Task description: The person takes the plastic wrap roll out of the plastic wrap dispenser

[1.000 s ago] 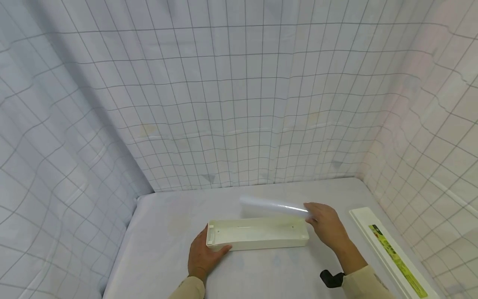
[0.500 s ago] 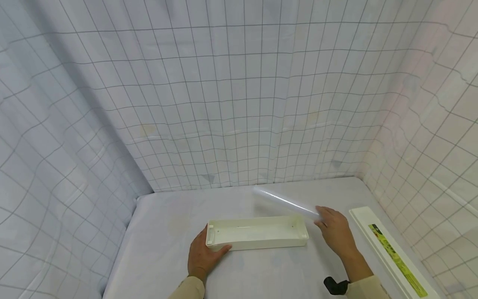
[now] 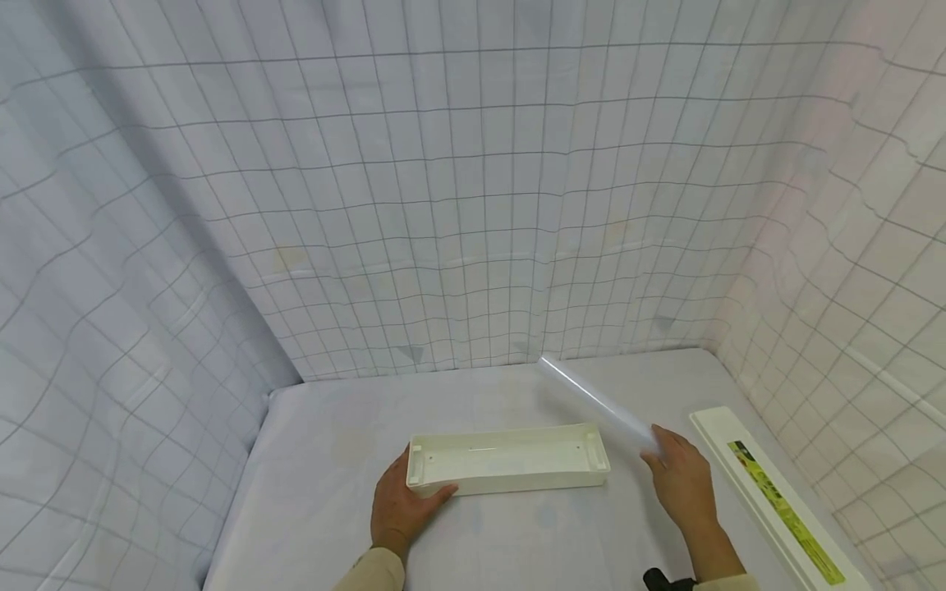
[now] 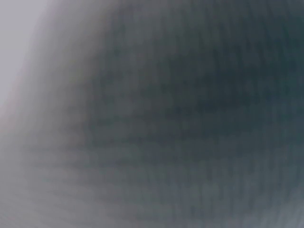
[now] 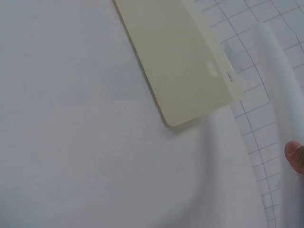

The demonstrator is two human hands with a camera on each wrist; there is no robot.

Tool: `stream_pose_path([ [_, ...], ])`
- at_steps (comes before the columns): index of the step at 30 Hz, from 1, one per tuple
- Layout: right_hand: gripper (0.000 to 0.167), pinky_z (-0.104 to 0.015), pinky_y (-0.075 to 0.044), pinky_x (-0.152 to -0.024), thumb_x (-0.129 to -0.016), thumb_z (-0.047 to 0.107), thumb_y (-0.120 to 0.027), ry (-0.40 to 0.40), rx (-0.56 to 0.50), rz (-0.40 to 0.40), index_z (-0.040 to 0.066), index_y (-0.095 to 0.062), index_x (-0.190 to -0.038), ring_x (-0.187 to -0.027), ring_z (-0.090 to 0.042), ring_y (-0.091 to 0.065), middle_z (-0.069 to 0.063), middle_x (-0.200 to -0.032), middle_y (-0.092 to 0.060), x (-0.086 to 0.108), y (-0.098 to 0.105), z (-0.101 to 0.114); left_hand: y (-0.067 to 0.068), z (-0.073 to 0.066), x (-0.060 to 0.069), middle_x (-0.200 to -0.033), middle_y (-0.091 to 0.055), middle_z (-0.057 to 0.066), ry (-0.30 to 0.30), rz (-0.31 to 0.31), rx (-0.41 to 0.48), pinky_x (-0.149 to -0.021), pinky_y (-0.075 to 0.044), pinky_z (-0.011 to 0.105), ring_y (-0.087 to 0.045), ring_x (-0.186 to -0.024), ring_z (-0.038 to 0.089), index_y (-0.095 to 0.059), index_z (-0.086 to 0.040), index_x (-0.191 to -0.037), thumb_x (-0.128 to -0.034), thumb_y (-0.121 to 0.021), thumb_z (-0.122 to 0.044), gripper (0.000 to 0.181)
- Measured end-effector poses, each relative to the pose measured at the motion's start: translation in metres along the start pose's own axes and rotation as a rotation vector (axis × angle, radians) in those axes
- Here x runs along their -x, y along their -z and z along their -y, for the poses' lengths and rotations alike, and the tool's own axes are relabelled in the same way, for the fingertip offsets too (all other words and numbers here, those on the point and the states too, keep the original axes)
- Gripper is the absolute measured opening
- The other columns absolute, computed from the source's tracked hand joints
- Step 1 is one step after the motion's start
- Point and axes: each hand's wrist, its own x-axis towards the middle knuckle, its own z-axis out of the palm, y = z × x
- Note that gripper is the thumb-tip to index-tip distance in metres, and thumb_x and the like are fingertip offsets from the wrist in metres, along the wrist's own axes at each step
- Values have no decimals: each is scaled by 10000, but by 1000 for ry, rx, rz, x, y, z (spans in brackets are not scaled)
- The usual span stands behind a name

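In the head view, a long cream plastic box [image 3: 510, 483] lies on the white-covered table with its hollow side up and nothing inside it. My left hand [image 3: 402, 502] grips its left end, thumb along the front wall and fingers behind. To the right of the box, my right hand [image 3: 681, 476] holds a shiny, translucent roll of cling film [image 3: 591, 400] by its near end. The roll is tilted, its far end pointing up and left. In the right wrist view, the thumb [image 5: 293, 154] lies against the roll. Only blurred grey fabric shows in the left wrist view.
A long white cover [image 3: 769, 492] with a yellow-green label lies at the table's right side. White cloth walls with a grid pattern [image 3: 502, 246] enclose the table [image 3: 318, 460] at the back and both sides. A black wrist mount [image 3: 661, 579] is on the right forearm.
My right hand has carried the cling film roll rightward, away from above the box, and the roll has swung to a steeper slant. The left hand and the box have stayed in place.
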Motion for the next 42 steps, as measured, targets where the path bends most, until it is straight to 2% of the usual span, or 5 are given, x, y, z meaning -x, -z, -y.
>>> stream_pose_path([
  [8,492,-689,-504,-959,-901,84,-737,-54,9,-29,-110,-585,-1327,-1167,-568,-595,-371,-1276,-618,11,-3,-13,1,1,2,-1464,-598,139,5,-11,6,-1150,-454,539,-575,-1333,368,-443,-85,-1537,-655,-802,-764,1169],
  [15,511,-687,-466,-1024,-943,122,-702,-210,21,29,-92,-544,-1380,-1245,-552,-551,-362,-1342,-579,20,-7,-18,0,1,2,-1455,-606,139,5,-8,12,-1141,-464,530,-585,-1320,368,-444,-85,-1539,-653,-812,-753,1169],
  [21,528,-683,-433,-1058,-959,139,-669,-308,44,27,-91,-507,-1407,-1273,-546,-525,-363,-1370,-551,24,-10,-27,1,0,3,-1447,-610,141,7,-7,5,-1137,-463,535,-587,-1311,374,-438,-97,-1541,-654,-818,-742,1160],
  [32,524,-745,-414,-978,-961,157,-659,-454,52,19,-72,-501,-1405,-1247,-574,-513,-374,-1353,-543,28,-12,-46,-1,-1,4,-1433,-617,141,-1,-24,-11,-1126,-472,534,-590,-1302,372,-458,-89,-1523,-652,-824,-732,1143],
  [42,523,-749,-408,-959,-957,143,-652,-495,69,45,-92,-492,-1396,-1240,-595,-503,-395,-1340,-533,30,-11,-51,2,-3,1,-1463,-597,132,7,2,-5,-1157,-450,529,-571,-1335,363,-431,-95,-1543,-660,-801,-761,1166],
])
